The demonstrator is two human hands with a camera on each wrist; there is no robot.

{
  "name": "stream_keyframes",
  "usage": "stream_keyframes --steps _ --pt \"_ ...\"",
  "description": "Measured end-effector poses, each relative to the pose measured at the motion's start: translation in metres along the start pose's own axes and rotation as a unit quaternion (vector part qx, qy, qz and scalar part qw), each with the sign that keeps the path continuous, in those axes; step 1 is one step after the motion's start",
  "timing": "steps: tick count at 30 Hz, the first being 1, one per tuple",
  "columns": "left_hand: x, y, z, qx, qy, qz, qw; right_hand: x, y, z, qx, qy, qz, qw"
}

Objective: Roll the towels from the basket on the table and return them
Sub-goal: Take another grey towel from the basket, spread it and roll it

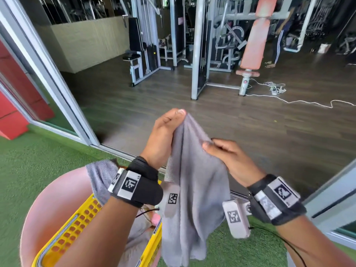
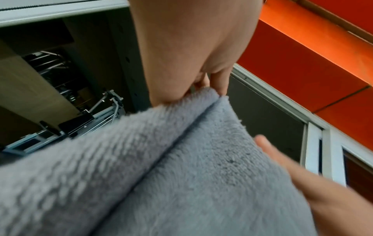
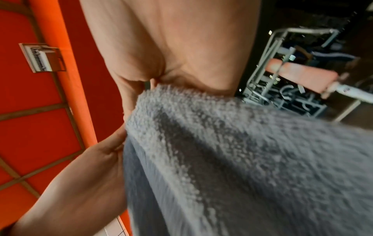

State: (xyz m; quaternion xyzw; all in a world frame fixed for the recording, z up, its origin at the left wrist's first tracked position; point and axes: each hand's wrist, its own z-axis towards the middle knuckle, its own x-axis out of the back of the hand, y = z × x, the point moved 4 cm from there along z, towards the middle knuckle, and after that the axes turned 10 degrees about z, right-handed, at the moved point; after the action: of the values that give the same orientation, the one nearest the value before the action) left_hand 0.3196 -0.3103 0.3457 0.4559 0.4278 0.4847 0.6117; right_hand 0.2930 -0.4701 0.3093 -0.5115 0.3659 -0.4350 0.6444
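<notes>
1. The left hand (image 1: 163,135) is raised in front of the person, its fingers (image 1: 173,115) pinched tight on the top corner of a grey towel (image 1: 192,182).
2. The right hand (image 1: 229,157) sits a little lower and to the right, thumb and curled fingers (image 1: 221,144) gripping the towel's upper edge.
3. The towel hangs loose from both sets of fingers, creased down its middle, with its lower end dangling beside the yellow basket (image 1: 81,220).
4. The basket stands below the left wrist on a round pink desk (image 1: 50,201); more grey cloth lies inside it, and a second grey towel (image 1: 100,178) is draped over its far rim.
5. From the left wrist view, the fold of the towel (image 2: 161,167) runs straight up to the pinching fingertips (image 2: 220,83).
6. Green turf (image 1: 38,160) lies beneath the desk; beyond the fingers are a wooden floor (image 1: 192,116) and gym machines (image 1: 202,45).
</notes>
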Motion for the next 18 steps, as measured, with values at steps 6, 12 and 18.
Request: stream_keyframes --steps 6,12,18 --pt "-0.023 -0.004 -0.024 0.039 -0.149 0.063 0.986 0.007 -0.046 0.023 0.075 0.045 0.01 0.996" --pt "0.008 0.011 -0.007 0.02 -0.042 0.054 0.997 -0.01 -0.019 0.012 0.049 0.01 -0.025 0.998" --pt "-0.001 0.023 -0.015 -0.001 -0.04 0.04 0.998 -0.012 -0.041 0.033 0.085 0.028 -0.006 0.996"
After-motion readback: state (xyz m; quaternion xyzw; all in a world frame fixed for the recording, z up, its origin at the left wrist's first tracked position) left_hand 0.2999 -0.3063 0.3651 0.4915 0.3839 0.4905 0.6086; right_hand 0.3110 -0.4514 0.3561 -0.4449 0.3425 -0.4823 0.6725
